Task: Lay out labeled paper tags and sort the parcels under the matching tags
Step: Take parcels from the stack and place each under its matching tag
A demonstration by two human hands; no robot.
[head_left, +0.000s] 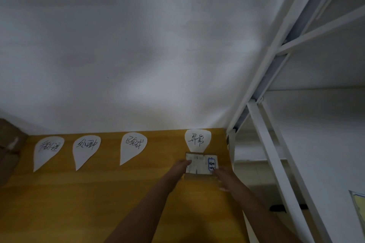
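Note:
Several white teardrop paper tags with handwritten characters lie in a row along the far edge of a brown wooden table point(79, 199): a far-left tag point(48, 151), a second tag point(86, 149), a third tag point(133, 147) and a rightmost tag point(198, 139). A small cardboard parcel point(200, 164) with a white label and a blue-marked sticker sits just below the rightmost tag. My left hand point(178, 168) grips the parcel's left side. My right hand point(225, 179) holds its right front corner.
A white wall rises behind the table. White metal shelving point(276, 144) stands close to the table's right edge. A brown cardboard box point(9, 144) sits at the far left. A yellowish sheet point(358, 209) shows at the right border.

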